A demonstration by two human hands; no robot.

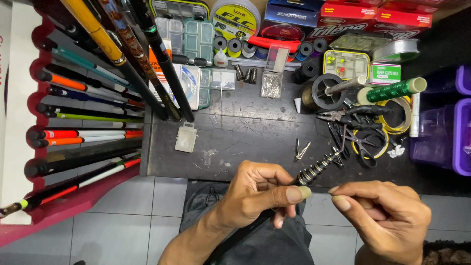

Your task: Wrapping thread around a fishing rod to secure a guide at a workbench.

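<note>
- A dark surface (255, 132) fills the middle of the view, scratched and crowded along its far edge with tackle boxes, line spools and cartons
- A red rack (29, 122) on the left holds rows of fishing rods lying side by side, and three more rods (147, 68) lean across the surface's left corner
- The left hand (255, 194) is closed around a thin black rod piece (314, 171), thumb and fingers pinching it just below its banded tip
- The right hand (387, 218) sits just beside it, fingers curled in with thumb and forefinger pinched together; whether they grip a thread I cannot tell
- The rod piece runs up and to the right from the left hand, its tip over the near edge of the surface
- Pliers (343, 117) and scissors (363, 147) lie just beyond the tip
- A small clear box (186, 137) sits alone near the leaning rods
</note>
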